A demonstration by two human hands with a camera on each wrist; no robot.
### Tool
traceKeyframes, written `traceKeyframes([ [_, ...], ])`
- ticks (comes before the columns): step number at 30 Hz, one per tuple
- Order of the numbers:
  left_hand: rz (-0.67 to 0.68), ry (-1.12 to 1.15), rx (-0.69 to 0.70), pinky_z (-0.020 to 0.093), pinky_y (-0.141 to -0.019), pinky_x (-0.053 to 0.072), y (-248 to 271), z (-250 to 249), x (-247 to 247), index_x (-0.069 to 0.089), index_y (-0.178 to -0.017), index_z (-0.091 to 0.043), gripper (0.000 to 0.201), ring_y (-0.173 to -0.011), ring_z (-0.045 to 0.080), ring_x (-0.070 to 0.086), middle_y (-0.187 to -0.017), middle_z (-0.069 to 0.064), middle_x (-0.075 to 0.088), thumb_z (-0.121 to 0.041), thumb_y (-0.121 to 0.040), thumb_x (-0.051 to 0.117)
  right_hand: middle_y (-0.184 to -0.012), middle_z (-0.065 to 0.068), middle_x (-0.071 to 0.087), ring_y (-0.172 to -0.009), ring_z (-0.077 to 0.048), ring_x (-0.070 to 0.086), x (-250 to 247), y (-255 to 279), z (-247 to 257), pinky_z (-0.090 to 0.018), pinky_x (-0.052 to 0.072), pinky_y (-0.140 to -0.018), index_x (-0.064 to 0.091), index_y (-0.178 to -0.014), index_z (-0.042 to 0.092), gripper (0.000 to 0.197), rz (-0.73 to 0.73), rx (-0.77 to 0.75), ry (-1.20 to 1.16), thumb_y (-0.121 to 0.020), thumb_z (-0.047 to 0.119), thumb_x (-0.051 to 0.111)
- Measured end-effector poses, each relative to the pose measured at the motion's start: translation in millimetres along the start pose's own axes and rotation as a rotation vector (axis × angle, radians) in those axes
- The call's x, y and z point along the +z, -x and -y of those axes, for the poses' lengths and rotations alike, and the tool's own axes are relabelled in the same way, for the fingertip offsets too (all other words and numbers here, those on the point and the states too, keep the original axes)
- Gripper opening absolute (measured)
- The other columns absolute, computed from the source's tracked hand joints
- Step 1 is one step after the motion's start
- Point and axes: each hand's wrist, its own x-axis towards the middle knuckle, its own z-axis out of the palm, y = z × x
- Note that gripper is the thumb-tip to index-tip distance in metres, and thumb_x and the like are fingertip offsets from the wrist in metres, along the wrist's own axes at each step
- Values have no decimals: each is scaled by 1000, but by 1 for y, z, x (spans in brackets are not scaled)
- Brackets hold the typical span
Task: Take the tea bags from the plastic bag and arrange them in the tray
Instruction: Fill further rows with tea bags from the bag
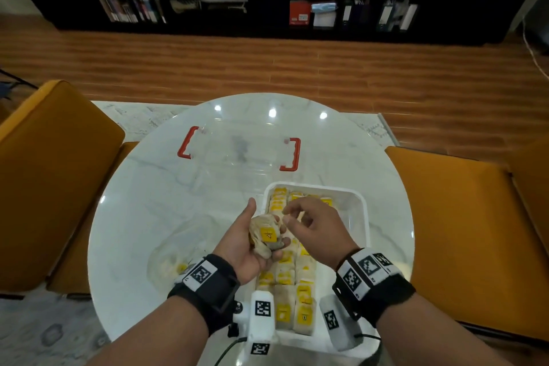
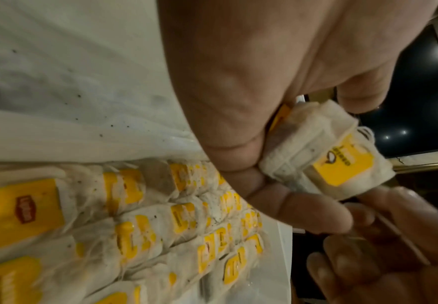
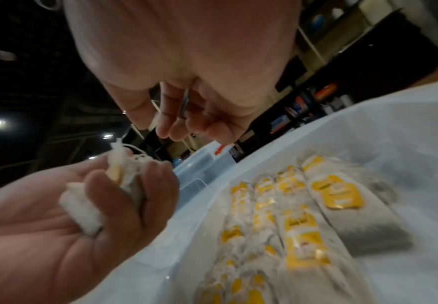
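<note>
Left hand (image 1: 252, 242) palm-up over the tray's (image 1: 361, 217) 9 o'clock rim, fingers curled round a small bunch of tea bags (image 1: 266, 235); exact count hidden inside the grip. Right hand (image 1: 315, 224) just beside it at 3 o'clock, fingers loosely curled, tips near the bunch. Can't tell whether it pinches a string or holds nothing: head view too small, right wrist view blurred.

Rows of tea bags (image 1: 292, 285) fill the tray's left side from 12 to 6 o'clock; near end partly covered by the wrist cameras. Right side of the tray bare.

Labels: left wrist view reads "Lipton" in a red badge on a yellow tag (image 2: 23, 207); the tag on the held bunch (image 2: 342, 166) has dark print, not legible. Head view shows only yellow squares.

Plastic bag (image 1: 175, 255) lies on the table (image 1: 142, 181) at 8 o'clock of the tray, clear and crumpled, part-hidden by the left wrist; some yellow shows inside. Clear lid with red handles (image 1: 237, 148) at 11 o'clock, seen whole only from the head.
</note>
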Motion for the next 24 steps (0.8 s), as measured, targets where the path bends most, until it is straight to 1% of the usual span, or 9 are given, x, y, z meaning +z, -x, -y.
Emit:
traceKeyframes([
  [4, 22, 55, 61, 27, -52, 50, 4, -1, 7, 62, -114, -3, 74, -60, 20, 61, -87, 10, 63, -69, -87, 41, -79, 11, 53, -70, 2, 49, -1, 3, 6, -12, 34, -66, 67, -88, 26, 19, 33, -147, 95, -73, 38, 68],
  [7, 23, 53, 90, 28, -53, 50, 6, 1, 12, 64, -110, -5, 66, -60, 17, 58, -85, 8, 62, -65, -88, 46, -80, 15, 51, -79, 5, 49, 0, 1, 7, -8, 35, -72, 66, -87, 27, 28, 47, -171, 133, -72, 50, 58],
  [10, 5, 20, 103, 28, -54, 52, 7, 6, 13, 61, -108, -11, 56, -62, 13, 50, -79, 3, 50, -59, -81, 57, -82, 14, 52, -79, 3, 50, -3, 1, 12, -9, 35, -71, 63, -80, 30, 8, 42, -180, 56, -78, 38, 66],
  [13, -29, 8, 121, 28, -56, 52, 10, 9, 19, 65, -93, -9, 45, -59, 12, 55, -74, 5, 52, -52, -86, 57, -83, 9, 54, -64, -2, 46, -9, 3, 18, -13, 36, -64, 59, -75, 34, 20, 57, -130, -78, -80, 22, 74],
  [15, -76, -9, 162, 27, -56, 51, 11, 11, 24, 66, -92, -8, 42, -51, 10, 57, -68, 6, 59, -47, -94, 52, -85, -1, 59, -60, -11, 47, -13, 3, 20, -24, 43, -62, 62, -75, 31, 17, 63, -65, -198, -80, 21, 75],
  [17, -141, -25, 203, 25, -51, 50, 9, 11, 25, 66, -99, -7, 35, -54, 11, 57, -67, 5, 62, -40, -96, 53, -77, -10, 61, -60, -24, 48, -19, 2, 19, -34, 44, -61, 65, -78, 26, 11, 65, -6, -290, -81, 23, 75],
  [19, -240, -31, 230, 23, -46, 47, 7, 11, 22, 66, -95, -6, 23, -60, 15, 58, -68, 7, 64, -26, -96, 55, -67, -3, 60, -56, -13, 48, -24, 2, 20, -26, 40, -57, 65, -80, 19, 9, 70, 29, -385, -84, 15, 72],
  [21, -316, -50, 269, 21, -41, 39, 7, 7, 15, 60, -85, -5, 12, -55, 16, 54, -68, 7, 58, -13, -92, 54, -67, 4, 59, -52, 0, 48, -30, 1, 21, -13, 39, -56, 63, -81, 12, 9, 69, 32, -463, -86, 5, 67],
  [24, -331, -261, 449, 20, -39, 27, 13, -5, 3, 55, -80, -11, 13, -48, 14, 40, -66, 6, 45, -2, -89, 53, -65, 10, 59, -55, 3, 51, -37, -1, 18, -10, 39, -55, 63, -82, 10, 8, 64, 36, -465, -86, 4, 66],
])
